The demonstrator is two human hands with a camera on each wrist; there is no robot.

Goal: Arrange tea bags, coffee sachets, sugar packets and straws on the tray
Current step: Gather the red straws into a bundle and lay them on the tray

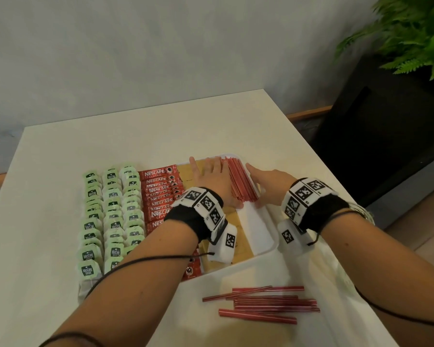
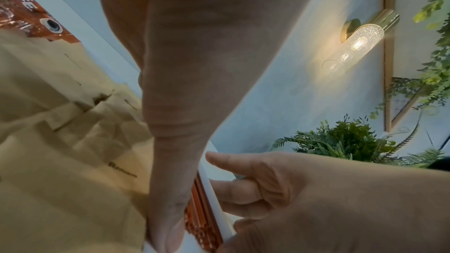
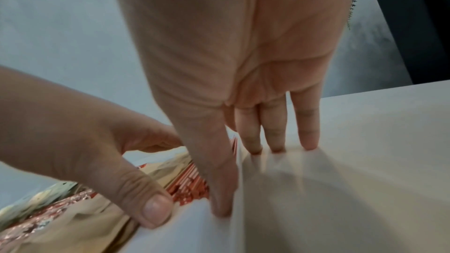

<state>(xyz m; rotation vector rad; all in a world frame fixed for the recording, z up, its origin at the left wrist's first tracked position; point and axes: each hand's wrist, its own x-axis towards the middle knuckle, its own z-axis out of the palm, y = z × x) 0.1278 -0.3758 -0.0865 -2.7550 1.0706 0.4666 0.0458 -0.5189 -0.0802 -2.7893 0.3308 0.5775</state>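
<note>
Loose thin red plastic straws lie on the matte white table.
My flat left hand and right hand, fingers straight, flank the packed red straw bundle on the white tray.

Red coffee sachets: "NESCAFÉ CLASSIC", white lettering | green tea bags: dark tag labels, print unreadable | brown sugar packets: print blurred

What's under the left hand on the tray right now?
Brown sugar packets lie under the left hand, beside the bundle of red straws. Whatever sits directly beneath the palm is covered.
</note>
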